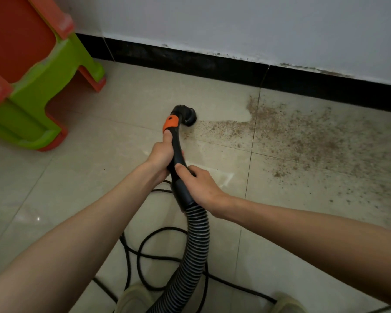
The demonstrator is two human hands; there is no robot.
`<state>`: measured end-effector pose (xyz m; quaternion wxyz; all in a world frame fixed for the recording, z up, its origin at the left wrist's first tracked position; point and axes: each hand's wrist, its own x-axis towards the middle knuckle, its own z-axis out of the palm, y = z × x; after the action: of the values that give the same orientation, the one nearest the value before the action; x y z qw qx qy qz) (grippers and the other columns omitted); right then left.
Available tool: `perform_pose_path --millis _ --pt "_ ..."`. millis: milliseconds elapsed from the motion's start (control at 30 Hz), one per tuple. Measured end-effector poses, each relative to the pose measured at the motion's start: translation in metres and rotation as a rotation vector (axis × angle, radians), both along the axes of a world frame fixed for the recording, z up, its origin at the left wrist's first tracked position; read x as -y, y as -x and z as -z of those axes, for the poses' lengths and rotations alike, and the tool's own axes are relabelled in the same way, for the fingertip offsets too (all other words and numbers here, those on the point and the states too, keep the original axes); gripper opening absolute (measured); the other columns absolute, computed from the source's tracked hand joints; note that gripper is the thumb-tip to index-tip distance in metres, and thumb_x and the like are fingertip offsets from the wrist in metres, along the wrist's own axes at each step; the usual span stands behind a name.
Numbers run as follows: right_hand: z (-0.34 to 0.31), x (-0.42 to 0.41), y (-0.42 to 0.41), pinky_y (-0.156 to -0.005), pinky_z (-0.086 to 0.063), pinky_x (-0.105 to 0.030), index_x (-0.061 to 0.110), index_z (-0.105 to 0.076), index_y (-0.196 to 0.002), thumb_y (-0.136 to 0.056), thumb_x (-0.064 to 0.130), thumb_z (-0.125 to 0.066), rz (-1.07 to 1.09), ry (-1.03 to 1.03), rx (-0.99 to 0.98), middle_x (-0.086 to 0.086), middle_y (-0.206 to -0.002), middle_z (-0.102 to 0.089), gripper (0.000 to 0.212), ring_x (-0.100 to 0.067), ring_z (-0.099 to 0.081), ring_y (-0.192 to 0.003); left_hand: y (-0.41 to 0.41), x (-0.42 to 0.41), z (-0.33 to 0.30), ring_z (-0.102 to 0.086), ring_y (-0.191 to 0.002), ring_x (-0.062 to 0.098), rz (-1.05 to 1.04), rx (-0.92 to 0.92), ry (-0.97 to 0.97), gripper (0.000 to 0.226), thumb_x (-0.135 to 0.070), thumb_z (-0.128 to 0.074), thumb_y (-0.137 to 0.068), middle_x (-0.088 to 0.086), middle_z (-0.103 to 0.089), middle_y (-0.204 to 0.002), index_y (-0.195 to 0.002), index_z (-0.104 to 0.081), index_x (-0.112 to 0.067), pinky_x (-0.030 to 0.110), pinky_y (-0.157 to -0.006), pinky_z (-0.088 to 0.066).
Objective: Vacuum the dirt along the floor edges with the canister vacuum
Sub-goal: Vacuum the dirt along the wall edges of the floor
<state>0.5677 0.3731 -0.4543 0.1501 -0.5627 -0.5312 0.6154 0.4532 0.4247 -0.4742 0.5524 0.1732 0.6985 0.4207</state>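
A black vacuum wand (177,141) with an orange collar (171,121) points down at the tiled floor. Its round brush nozzle (189,116) touches the floor at the left end of a brown dirt patch (300,136). The dirt spreads rightward beside the black baseboard (235,68). My left hand (161,154) grips the wand just below the orange collar. My right hand (198,184) grips the lower handle where the ribbed grey hose (190,256) joins. The hose runs down toward me; the canister is out of sight.
A green and orange plastic stool (32,75) stands at the left near the wall. A black power cord (145,256) loops on the tiles below my arms. My shoes (133,299) show at the bottom edge. A white wall (235,23) rises above the baseboard.
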Motion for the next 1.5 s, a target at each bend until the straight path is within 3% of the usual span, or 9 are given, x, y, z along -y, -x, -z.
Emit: perform_pose_path --millis 233,367,500,700,833,1033,1200,1400,1500 --pt "-0.001 0.002 -0.059 -0.085 -0.054 -0.058 0.019 -0.059 -0.083 -0.098 0.047 -0.049 0.191 0.044 -0.028 -0.012 -0.087 -0.066 0.032 -0.040 -0.067 -0.088 -0.071 -0.013 -0.001 -0.052 -0.063 0.020 0.158 0.019 -0.013 0.046 -0.044 -0.029 -0.102 0.008 -0.054 -0.072 -0.089 -0.050 -0.005 0.032 -0.066 -0.046" --pt "0.001 0.007 -0.086 -0.085 -0.053 -0.061 0.016 -0.059 -0.081 -0.098 0.044 -0.051 0.312 0.054 -0.028 -0.012 -0.082 -0.064 0.033 -0.038 -0.064 -0.081 -0.105 -0.018 0.000 -0.053 -0.073 0.022 0.296 -0.021 0.000 0.052 -0.047 -0.028 -0.101 0.009 -0.055 -0.084 -0.107 -0.051 -0.001 0.034 -0.073 -0.046" --pt "0.003 0.010 -0.096 -0.081 -0.051 -0.062 0.011 -0.056 -0.081 -0.099 0.040 -0.050 0.397 0.060 -0.031 -0.017 -0.081 -0.061 0.034 -0.037 -0.061 -0.075 -0.124 -0.021 0.000 -0.053 -0.078 0.025 0.391 -0.034 -0.007 0.055 -0.049 -0.028 -0.100 0.013 -0.055 -0.092 -0.111 -0.052 0.000 0.036 -0.074 -0.046" --pt "0.003 0.006 -0.078 -0.080 -0.052 -0.064 0.012 -0.057 -0.078 -0.095 0.048 -0.053 0.338 0.019 -0.018 -0.021 -0.082 -0.063 0.040 -0.050 -0.064 -0.087 -0.102 -0.021 0.003 -0.056 -0.078 0.027 0.286 -0.059 -0.023 0.058 -0.047 -0.029 -0.101 0.015 -0.058 -0.090 -0.116 -0.052 0.004 0.038 -0.077 -0.048" --pt "0.002 0.000 -0.059 -0.082 -0.053 -0.061 0.013 -0.059 -0.078 -0.094 0.049 -0.054 0.231 0.005 -0.007 -0.022 -0.093 -0.069 0.039 -0.044 -0.066 -0.087 -0.072 -0.016 0.004 -0.056 -0.082 0.027 0.176 -0.085 -0.022 0.056 -0.046 -0.030 -0.101 0.015 -0.058 -0.093 -0.117 -0.051 0.003 0.040 -0.083 -0.050" --pt "-0.002 -0.016 -0.026 -0.087 -0.054 -0.050 -0.001 -0.064 -0.095 -0.096 0.048 -0.052 0.041 -0.005 -0.018 -0.020 -0.096 -0.069 0.051 -0.037 -0.067 -0.092 -0.028 -0.011 0.001 -0.056 -0.068 0.020 -0.044 -0.057 -0.031 0.048 -0.043 -0.033 -0.101 0.008 -0.056 -0.078 -0.111 -0.050 0.001 0.031 -0.066 -0.050" --pt "0.001 -0.005 -0.013 -0.074 -0.047 -0.035 0.009 -0.060 -0.084 -0.097 0.046 -0.050 -0.113 -0.012 -0.015 -0.011 -0.084 -0.063 0.042 -0.024 -0.060 -0.078 -0.005 0.017 0.002 -0.057 -0.065 0.020 -0.156 -0.046 0.012 0.045 -0.045 -0.033 -0.100 0.007 -0.057 -0.076 -0.101 -0.050 -0.003 0.034 -0.068 -0.051" --pt "0.007 0.019 -0.028 -0.082 -0.053 -0.045 -0.004 -0.065 -0.098 -0.097 0.046 -0.051 -0.104 -0.023 -0.008 -0.022 -0.096 -0.069 0.053 -0.035 -0.066 -0.089 -0.017 0.043 0.004 -0.059 -0.066 0.020 -0.118 -0.029 0.015 0.044 -0.047 -0.031 -0.100 0.006 -0.060 -0.074 -0.090 -0.051 -0.009 0.033 -0.068 -0.052" --pt "0.012 0.025 -0.039 -0.062 -0.048 -0.025 0.005 -0.065 -0.083 -0.095 0.049 -0.052 -0.054 -0.054 0.025 -0.001 -0.070 -0.066 0.048 -0.015 -0.062 -0.066 -0.031 0.045 0.003 -0.057 -0.064 0.018 -0.066 0.027 0.008 0.043 -0.046 -0.029 -0.101 0.007 -0.058 -0.073 -0.087 -0.049 -0.011 0.032 -0.067 -0.051"
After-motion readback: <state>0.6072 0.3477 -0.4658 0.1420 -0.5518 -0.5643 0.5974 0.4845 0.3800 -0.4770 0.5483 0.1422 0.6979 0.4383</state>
